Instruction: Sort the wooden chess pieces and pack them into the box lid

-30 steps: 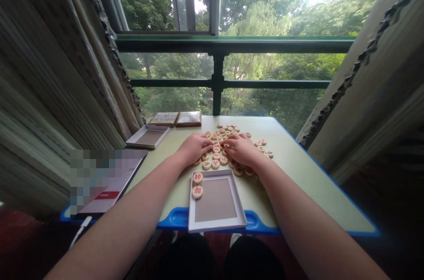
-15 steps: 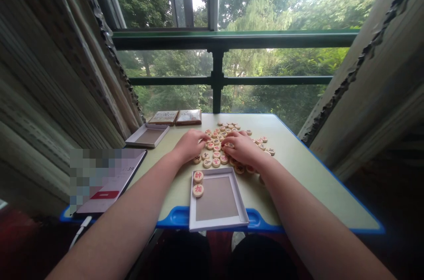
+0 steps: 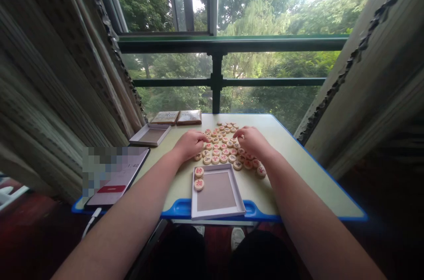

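Observation:
Round wooden xiangqi pieces [image 3: 224, 151] with red and black characters lie spread over the table, mostly between my hands. My left hand [image 3: 191, 144] rests at the left edge of the spread, fingers loosely bent and apart, fingertips against the outer pieces. On the other side, my right hand [image 3: 253, 142] is over the right part of the spread, its index finger reaching out to the pieces and nothing visibly gripped. It hides some pieces beneath. Closer to me is a shallow white box lid [image 3: 236, 183]. Two red pieces, an upper one [image 3: 198, 172] and a lower one [image 3: 198, 184], sit along its left side.
A second shallow box tray [image 3: 150, 135] stands at the left, with two flat brown-edged boxes [image 3: 189, 117] behind it. A tablet [image 3: 122, 178] with a white cable [image 3: 92, 220] lies near the left edge. The blue-edged table [image 3: 298, 183] stands before a railed window between curtains.
My right hand has moved right and slightly back from the middle of the pieces, uncovering several. My left hand stays nearly in place. The camera view has shifted slightly.

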The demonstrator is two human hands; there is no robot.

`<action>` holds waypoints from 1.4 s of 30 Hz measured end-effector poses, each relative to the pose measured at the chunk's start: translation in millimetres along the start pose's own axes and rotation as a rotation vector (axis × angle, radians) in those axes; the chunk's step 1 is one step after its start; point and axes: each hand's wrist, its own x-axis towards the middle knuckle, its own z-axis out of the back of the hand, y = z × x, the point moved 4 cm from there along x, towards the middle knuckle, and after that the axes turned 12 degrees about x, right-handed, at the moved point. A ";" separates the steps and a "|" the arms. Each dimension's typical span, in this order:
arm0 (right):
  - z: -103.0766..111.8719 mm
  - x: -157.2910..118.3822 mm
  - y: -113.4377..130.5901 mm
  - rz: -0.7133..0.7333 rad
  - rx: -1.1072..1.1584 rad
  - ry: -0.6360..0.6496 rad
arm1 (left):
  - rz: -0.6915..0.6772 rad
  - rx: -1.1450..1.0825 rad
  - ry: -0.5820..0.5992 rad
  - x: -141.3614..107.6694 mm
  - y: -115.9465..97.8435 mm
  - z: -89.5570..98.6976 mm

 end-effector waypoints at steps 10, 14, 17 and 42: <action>42.3 -23.2 -11.5 -0.168 0.277 -0.162 | 0.048 -0.092 -0.067 -4.3 -2.0 7.1; 42.8 -67.1 -12.8 -0.083 0.298 -0.002 | 0.062 -0.109 -0.053 -4.4 1.0 3.4; 33.7 -98.0 -19.3 0.066 0.259 -0.027 | 0.055 -0.114 -0.063 -3.1 1.5 0.0; 9.0 -113.8 -8.7 0.365 0.290 -0.157 | 0.592 -0.728 -0.406 -71.3 -23.8 25.3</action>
